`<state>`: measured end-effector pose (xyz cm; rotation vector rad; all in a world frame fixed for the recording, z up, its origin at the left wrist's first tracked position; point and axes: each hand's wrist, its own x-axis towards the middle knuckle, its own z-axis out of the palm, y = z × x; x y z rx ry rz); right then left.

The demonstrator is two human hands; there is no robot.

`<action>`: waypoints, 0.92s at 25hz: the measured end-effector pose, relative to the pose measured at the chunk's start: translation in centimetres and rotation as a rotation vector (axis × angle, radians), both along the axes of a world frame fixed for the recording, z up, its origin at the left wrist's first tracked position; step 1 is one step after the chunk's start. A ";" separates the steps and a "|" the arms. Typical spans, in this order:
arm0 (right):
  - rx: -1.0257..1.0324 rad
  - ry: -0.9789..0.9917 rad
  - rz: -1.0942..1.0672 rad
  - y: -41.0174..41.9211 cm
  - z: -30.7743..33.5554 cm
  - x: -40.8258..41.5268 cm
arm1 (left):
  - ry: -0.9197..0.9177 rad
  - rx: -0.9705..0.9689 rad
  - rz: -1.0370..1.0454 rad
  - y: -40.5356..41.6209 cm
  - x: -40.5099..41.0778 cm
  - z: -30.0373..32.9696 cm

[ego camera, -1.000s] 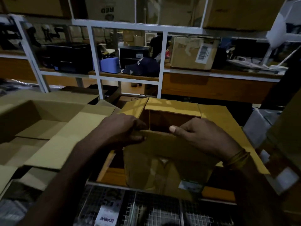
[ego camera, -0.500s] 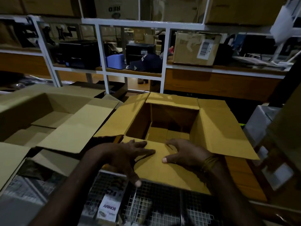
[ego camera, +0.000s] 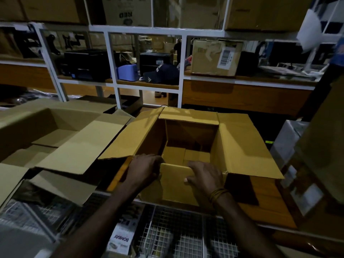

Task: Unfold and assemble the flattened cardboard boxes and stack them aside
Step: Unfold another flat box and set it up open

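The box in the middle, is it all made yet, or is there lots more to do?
Nearly made. The box stands opened up, and its bottom flaps look folded in. The left hand and the right hand hold the near flap. Another open box sits to the left, already made. Left to do: set this one aside. No flat boxes are clearly visible, so how many remain is unclear.

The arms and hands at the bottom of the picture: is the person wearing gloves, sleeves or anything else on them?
No gloves and no sleeves show: both forearms are bare as far as the frame reaches. The left hand wears nothing. The right hand has several thin, tan cord-like bands wound round its wrist. No rings, watch or markings are visible in the dim light.
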<state>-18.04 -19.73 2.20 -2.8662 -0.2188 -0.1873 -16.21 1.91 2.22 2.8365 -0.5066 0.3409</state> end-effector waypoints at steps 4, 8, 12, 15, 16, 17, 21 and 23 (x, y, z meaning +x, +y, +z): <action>0.031 -0.035 0.008 -0.7 -0.3 -1.0 | 0.036 -0.070 0.010 -0.1 -0.8 -0.6; -0.015 0.061 0.063 -1.2 -0.3 -2.0 | 0.182 -0.096 -0.025 0.7 -1.3 -0.2; 0.055 0.259 0.125 -1.3 0.4 -1.2 | 0.343 -0.053 -0.083 0.7 -1.1 1.0; 0.226 0.335 0.058 -0.7 0.7 0.2 | 0.393 -0.034 -0.071 -0.1 0.3 1.1; 0.286 0.346 0.038 -0.5 0.6 0.9 | 0.391 -0.054 -0.046 -0.4 1.1 1.0; 0.311 0.355 0.027 -0.5 0.3 1.8 | 0.387 -0.074 -0.021 -0.7 1.8 0.7; 0.182 0.372 -0.012 -0.7 -0.7 6.5 | 0.420 -0.040 -0.009 -1.8 6.1 -0.2; 0.098 0.391 -0.049 -1.1 -0.8 9.0 | 0.387 -0.001 -0.020 -2.4 8.8 -0.6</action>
